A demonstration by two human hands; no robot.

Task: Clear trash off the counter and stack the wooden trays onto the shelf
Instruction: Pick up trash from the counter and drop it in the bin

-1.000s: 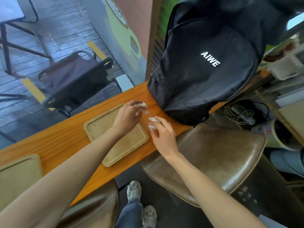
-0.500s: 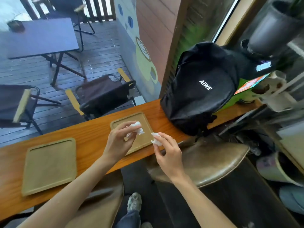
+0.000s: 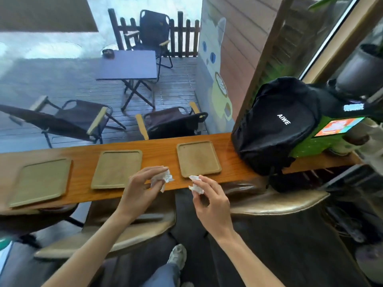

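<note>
Three wooden trays lie in a row on the orange wooden counter [image 3: 161, 150]: a left tray [image 3: 39, 181], a middle tray [image 3: 117, 168] and a right tray [image 3: 198, 159]. All three are bare. My left hand [image 3: 138, 189] holds a crumpled white tissue [image 3: 163, 177] over the counter's front edge, between the middle and right trays. My right hand [image 3: 209, 199] pinches a second crumpled white tissue [image 3: 195, 183] just in front of the right tray, past the counter's edge.
A black backpack [image 3: 277, 125] stands on the counter right of the trays, with a green object and a bright screen [image 3: 337, 126] behind it. Brown leather stools [image 3: 275, 201] sit below the counter. Beyond the glass are patio chairs and a folding table [image 3: 128, 65].
Both hands have drawn back from the right tray toward the counter's front edge, each still holding its tissue. The view has lifted and pulled back, bringing the left and middle trays into sight.
</note>
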